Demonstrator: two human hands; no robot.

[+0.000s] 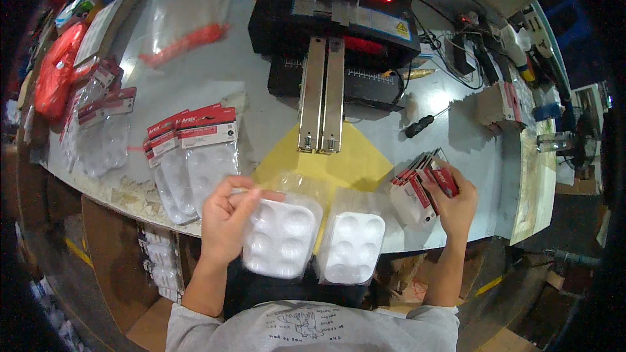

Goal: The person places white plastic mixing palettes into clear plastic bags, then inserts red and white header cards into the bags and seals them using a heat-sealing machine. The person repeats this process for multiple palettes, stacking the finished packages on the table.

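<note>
My left hand (225, 218) pinches the upper left edge of a clear plastic bag that holds a white paint palette (279, 234) with round wells. This palette hangs over the table's front edge, above my lap. Beside it, a second bagged white palette (353, 246) lies at the same edge, touched by neither hand. On the right, my right hand (458, 203) has its fingers closed on a red and white header card (445, 181), at the upper right of a fanned stack of header cards (412, 197). Whether it grips one card or several is hidden.
A black machine (277, 29) with a red display and two metal arms (323, 91) stands at the back centre, above a yellow sheet (365, 150). Carded palettes (212, 150) lie left. A screwdriver (420, 125), cables and boxes are right; clear bags (186, 6) lie far left.
</note>
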